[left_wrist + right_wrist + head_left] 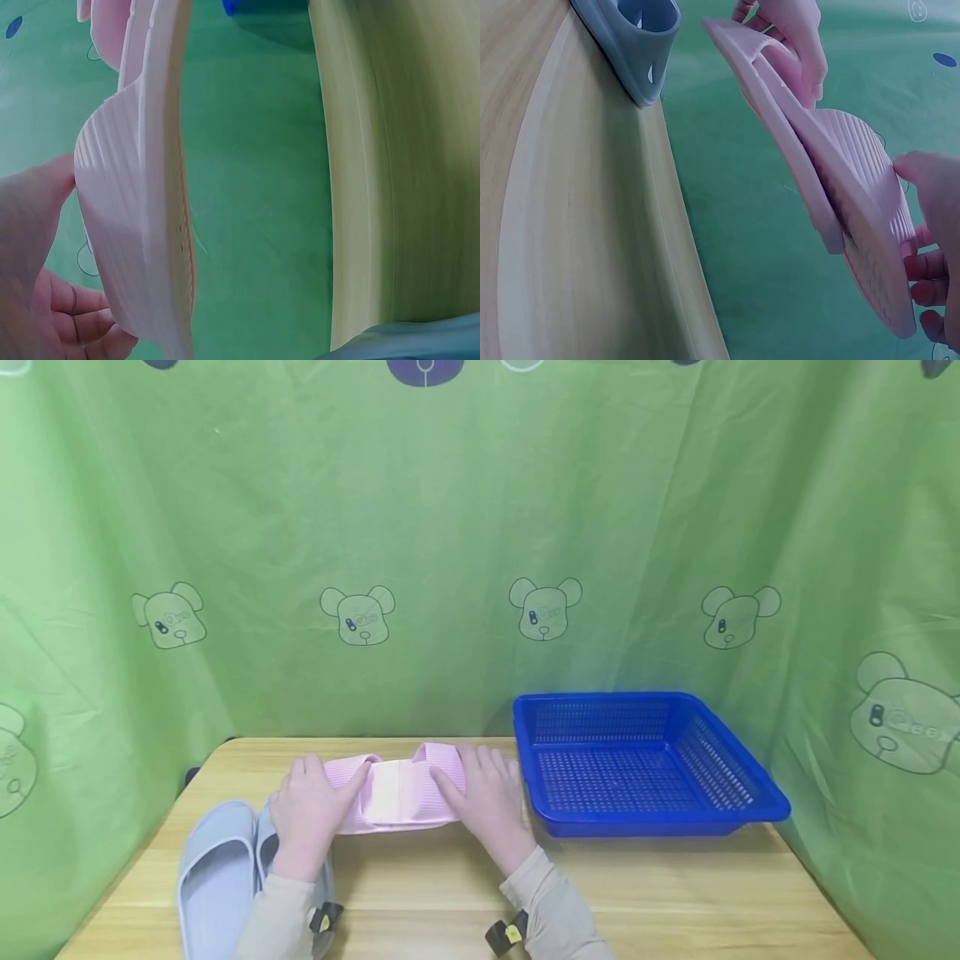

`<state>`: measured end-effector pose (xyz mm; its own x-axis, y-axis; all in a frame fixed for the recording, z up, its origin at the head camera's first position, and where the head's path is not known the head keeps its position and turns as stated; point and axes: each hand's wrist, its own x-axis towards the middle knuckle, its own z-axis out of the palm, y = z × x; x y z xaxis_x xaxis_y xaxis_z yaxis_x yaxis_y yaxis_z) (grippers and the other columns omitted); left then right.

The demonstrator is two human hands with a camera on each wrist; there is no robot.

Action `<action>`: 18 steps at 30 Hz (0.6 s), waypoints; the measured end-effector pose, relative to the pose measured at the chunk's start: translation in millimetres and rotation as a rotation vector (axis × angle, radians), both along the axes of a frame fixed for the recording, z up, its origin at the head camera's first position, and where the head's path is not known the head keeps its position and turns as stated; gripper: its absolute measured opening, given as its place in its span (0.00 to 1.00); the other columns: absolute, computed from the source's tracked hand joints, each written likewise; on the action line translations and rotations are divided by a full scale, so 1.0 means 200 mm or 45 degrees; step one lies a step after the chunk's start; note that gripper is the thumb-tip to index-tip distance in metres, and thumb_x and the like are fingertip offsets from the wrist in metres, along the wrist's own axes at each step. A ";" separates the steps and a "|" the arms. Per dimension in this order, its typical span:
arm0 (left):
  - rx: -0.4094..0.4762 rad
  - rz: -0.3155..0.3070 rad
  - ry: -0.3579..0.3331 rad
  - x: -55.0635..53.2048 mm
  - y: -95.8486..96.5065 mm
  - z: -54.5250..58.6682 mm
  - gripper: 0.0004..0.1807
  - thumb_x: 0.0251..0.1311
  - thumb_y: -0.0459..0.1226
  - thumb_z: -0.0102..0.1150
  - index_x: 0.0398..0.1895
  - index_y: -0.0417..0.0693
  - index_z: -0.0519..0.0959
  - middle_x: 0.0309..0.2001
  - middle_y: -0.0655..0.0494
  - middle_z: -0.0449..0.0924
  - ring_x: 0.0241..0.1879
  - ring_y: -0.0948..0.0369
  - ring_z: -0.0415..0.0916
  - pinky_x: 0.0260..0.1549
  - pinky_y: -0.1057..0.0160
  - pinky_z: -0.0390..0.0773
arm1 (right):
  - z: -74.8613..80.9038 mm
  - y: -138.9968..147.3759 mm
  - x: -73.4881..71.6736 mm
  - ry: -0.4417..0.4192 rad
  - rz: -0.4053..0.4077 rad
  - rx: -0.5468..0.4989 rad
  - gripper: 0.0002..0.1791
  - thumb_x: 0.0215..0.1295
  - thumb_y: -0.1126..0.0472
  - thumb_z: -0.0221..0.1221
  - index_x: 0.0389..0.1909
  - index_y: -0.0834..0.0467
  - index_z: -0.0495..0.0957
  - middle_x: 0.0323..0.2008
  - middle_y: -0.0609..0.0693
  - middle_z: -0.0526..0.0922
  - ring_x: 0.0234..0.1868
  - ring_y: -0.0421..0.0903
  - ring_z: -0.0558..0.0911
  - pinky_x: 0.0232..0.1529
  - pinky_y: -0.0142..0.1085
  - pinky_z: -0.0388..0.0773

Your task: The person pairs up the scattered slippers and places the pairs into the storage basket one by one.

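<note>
Both hands hold a pair of pink slippers (pixel 401 793) above the wooden table, laid sideways with their heel ends overlapping in the middle. My left hand (pixel 311 802) grips the left slipper at its ribbed strap (pixel 112 202), thumb on top and fingers curled at the far end. At the other end, my right hand (pixel 491 793) grips the right slipper by its strap (pixel 862 150), with the fingers bent round the toe end. The right wrist view shows the two soles (pixel 787 150) pressed against each other and tilted.
Grey-blue slippers (pixel 217 877) lie at the table's left, one partly hidden by my left arm. A blue plastic basket (pixel 652 827) with perforated walls stands on the right of the wooden table (pixel 420 902). Behind hangs a green curtain (pixel 450 527) with bear-head prints.
</note>
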<state>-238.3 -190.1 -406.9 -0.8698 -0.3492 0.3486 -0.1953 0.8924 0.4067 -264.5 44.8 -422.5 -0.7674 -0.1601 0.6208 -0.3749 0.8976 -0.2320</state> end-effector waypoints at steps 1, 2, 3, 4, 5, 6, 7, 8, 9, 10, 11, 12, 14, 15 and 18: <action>-0.001 -0.001 -0.001 0.00 0.00 0.00 0.46 0.50 0.74 0.51 0.40 0.37 0.73 0.39 0.39 0.76 0.38 0.45 0.75 0.33 0.46 0.75 | 0.00 0.00 0.00 0.003 0.008 0.004 0.31 0.64 0.32 0.52 0.54 0.53 0.77 0.40 0.50 0.83 0.42 0.49 0.79 0.41 0.40 0.69; -0.001 -0.002 -0.002 0.00 0.00 0.00 0.46 0.50 0.74 0.51 0.40 0.37 0.73 0.40 0.39 0.76 0.39 0.44 0.75 0.34 0.46 0.75 | 0.00 0.00 0.00 0.007 0.019 0.006 0.31 0.64 0.33 0.53 0.54 0.53 0.77 0.40 0.50 0.83 0.42 0.49 0.78 0.41 0.40 0.69; -0.001 -0.002 -0.002 0.00 0.00 0.00 0.46 0.50 0.74 0.51 0.41 0.37 0.73 0.40 0.39 0.77 0.39 0.44 0.75 0.35 0.45 0.75 | -0.01 0.00 0.00 0.008 0.028 0.008 0.32 0.64 0.33 0.53 0.54 0.53 0.77 0.40 0.50 0.83 0.42 0.49 0.78 0.41 0.40 0.69; -0.002 -0.005 -0.001 0.00 -0.01 -0.01 0.46 0.50 0.74 0.51 0.41 0.37 0.73 0.40 0.39 0.77 0.39 0.44 0.75 0.35 0.45 0.75 | -0.01 0.00 0.00 0.008 0.035 0.012 0.32 0.64 0.32 0.53 0.55 0.53 0.77 0.40 0.51 0.83 0.42 0.49 0.78 0.41 0.40 0.69; -0.003 -0.005 -0.001 0.00 -0.01 -0.01 0.46 0.50 0.74 0.51 0.41 0.36 0.73 0.41 0.39 0.77 0.39 0.44 0.75 0.36 0.45 0.75 | -0.01 0.00 0.00 0.006 0.042 0.015 0.32 0.64 0.32 0.52 0.55 0.54 0.76 0.41 0.51 0.83 0.42 0.49 0.78 0.42 0.41 0.69; -0.004 -0.007 0.001 0.00 -0.01 -0.01 0.46 0.50 0.74 0.51 0.42 0.36 0.73 0.41 0.39 0.77 0.40 0.44 0.75 0.36 0.44 0.75 | -0.01 0.00 -0.01 0.004 0.050 0.015 0.32 0.64 0.32 0.53 0.56 0.54 0.76 0.41 0.51 0.83 0.43 0.49 0.78 0.42 0.41 0.69; -0.006 -0.006 0.005 -0.01 -0.01 -0.01 0.46 0.50 0.74 0.50 0.41 0.36 0.73 0.41 0.38 0.77 0.40 0.43 0.75 0.36 0.44 0.75 | -0.01 0.00 -0.01 0.000 0.058 0.014 0.33 0.63 0.32 0.53 0.56 0.54 0.76 0.41 0.51 0.83 0.43 0.49 0.78 0.42 0.41 0.69; -0.007 -0.008 0.008 0.00 -0.02 -0.01 0.47 0.50 0.74 0.50 0.41 0.36 0.73 0.41 0.38 0.77 0.40 0.43 0.76 0.36 0.44 0.75 | -0.01 0.00 -0.01 -0.002 0.066 0.012 0.33 0.63 0.32 0.53 0.56 0.54 0.76 0.41 0.51 0.83 0.43 0.49 0.78 0.42 0.41 0.69; -0.008 -0.010 0.009 0.00 -0.02 -0.01 0.47 0.50 0.75 0.50 0.41 0.36 0.73 0.41 0.38 0.77 0.40 0.43 0.76 0.36 0.44 0.75 | -0.01 0.00 -0.01 -0.008 0.072 0.012 0.33 0.63 0.32 0.53 0.57 0.54 0.76 0.41 0.51 0.82 0.43 0.49 0.78 0.43 0.41 0.70; -0.010 -0.011 0.011 0.00 -0.02 -0.01 0.47 0.50 0.75 0.50 0.41 0.36 0.73 0.41 0.38 0.77 0.40 0.43 0.76 0.36 0.44 0.75 | -0.01 0.00 -0.01 -0.010 0.081 0.010 0.34 0.63 0.32 0.53 0.57 0.54 0.75 0.41 0.51 0.82 0.44 0.49 0.77 0.43 0.41 0.70; -0.011 -0.012 0.011 0.00 -0.02 -0.01 0.47 0.51 0.75 0.49 0.41 0.36 0.74 0.41 0.38 0.77 0.40 0.43 0.76 0.36 0.43 0.75 | -0.01 0.00 -0.01 -0.012 0.089 0.009 0.34 0.63 0.32 0.53 0.58 0.53 0.75 0.41 0.51 0.82 0.44 0.49 0.77 0.43 0.41 0.70; -0.010 -0.015 0.011 0.00 -0.03 -0.01 0.47 0.51 0.74 0.49 0.41 0.35 0.74 0.41 0.37 0.78 0.40 0.42 0.76 0.36 0.43 0.75 | -0.01 0.01 -0.01 -0.013 0.098 0.007 0.35 0.62 0.32 0.53 0.59 0.53 0.75 0.41 0.51 0.82 0.44 0.49 0.77 0.43 0.41 0.70; -0.006 -0.019 0.013 0.00 -0.03 -0.01 0.47 0.51 0.74 0.49 0.41 0.35 0.74 0.40 0.37 0.78 0.40 0.42 0.76 0.36 0.42 0.75 | -0.01 0.01 -0.01 -0.014 0.115 0.013 0.36 0.62 0.31 0.54 0.60 0.53 0.74 0.41 0.51 0.81 0.44 0.49 0.76 0.43 0.40 0.69; -0.005 -0.017 0.013 0.00 -0.04 0.00 0.46 0.51 0.74 0.50 0.41 0.35 0.74 0.40 0.37 0.78 0.40 0.42 0.76 0.36 0.43 0.75 | -0.01 0.01 -0.01 -0.017 0.124 0.017 0.37 0.61 0.31 0.54 0.60 0.53 0.74 0.41 0.51 0.81 0.44 0.49 0.75 0.43 0.40 0.69; 0.005 -0.014 0.016 0.01 -0.05 0.00 0.45 0.52 0.73 0.51 0.40 0.36 0.75 0.40 0.37 0.78 0.39 0.43 0.77 0.36 0.43 0.75 | 0.00 0.01 -0.01 -0.028 0.151 0.021 0.39 0.59 0.29 0.54 0.62 0.53 0.73 0.41 0.50 0.79 0.43 0.48 0.73 0.43 0.40 0.67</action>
